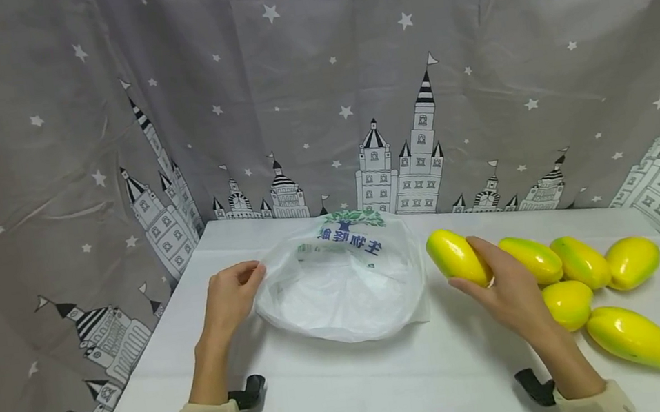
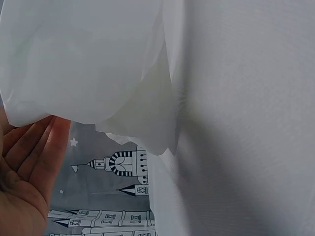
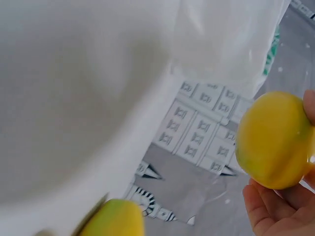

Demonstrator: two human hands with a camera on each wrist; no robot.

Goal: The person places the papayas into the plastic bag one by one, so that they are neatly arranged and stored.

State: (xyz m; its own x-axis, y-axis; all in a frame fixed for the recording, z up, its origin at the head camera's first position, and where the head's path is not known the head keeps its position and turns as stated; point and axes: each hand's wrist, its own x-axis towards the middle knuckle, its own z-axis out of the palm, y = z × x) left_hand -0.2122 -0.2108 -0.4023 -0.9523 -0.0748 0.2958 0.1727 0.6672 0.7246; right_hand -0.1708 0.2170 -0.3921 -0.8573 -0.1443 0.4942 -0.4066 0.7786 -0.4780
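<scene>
A white plastic bag (image 1: 342,295) with green and blue print lies with its mouth spread wide in the middle of the table. My left hand (image 1: 231,299) pinches the bag's left rim between thumb and fingers; the left wrist view shows the fingers (image 2: 37,147) behind the thin film (image 2: 83,59). To the right of the bag, my right hand (image 1: 506,284) grips a yellow mango (image 1: 457,257) with a greenish tip, held above the table. In the right wrist view this mango (image 3: 275,140) sits between thumb and fingertips, apart from the bag.
Several more yellow-green mangoes lie at the right, among them one near the front (image 1: 635,338) and one farthest right (image 1: 633,262). A white cloth covers the table (image 1: 355,397). Behind it hangs a grey curtain (image 1: 299,64) printed with castles and stars.
</scene>
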